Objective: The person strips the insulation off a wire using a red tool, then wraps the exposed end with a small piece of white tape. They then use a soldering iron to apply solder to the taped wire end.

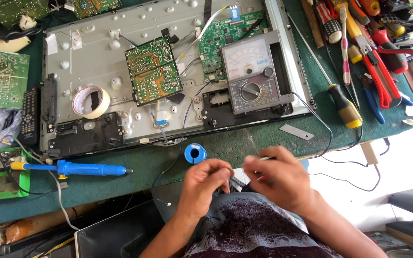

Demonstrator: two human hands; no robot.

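My left hand [205,185] and my right hand [278,179] meet close together over my lap, at the front edge of the green workbench [244,143]. The left hand's fingers pinch a small thin part that is too small to make out. A thin silvery tool or wire [263,159] is held in the fingers of my right hand and points left. Just beyond the hands lies a blue spool of solder [195,154]. An analog multimeter [254,71] rests on the opened back of a flat television panel [96,57], its dark lead trailing toward my hands.
A loose green circuit board [153,70] and a roll of tape [91,101] lie on the panel. A blue desoldering pump [87,168] sits at front left, a remote [29,116] at the left edge. Screwdrivers and red pliers [374,62] crowd the right side, beside a yellow-black screwdriver [345,105].
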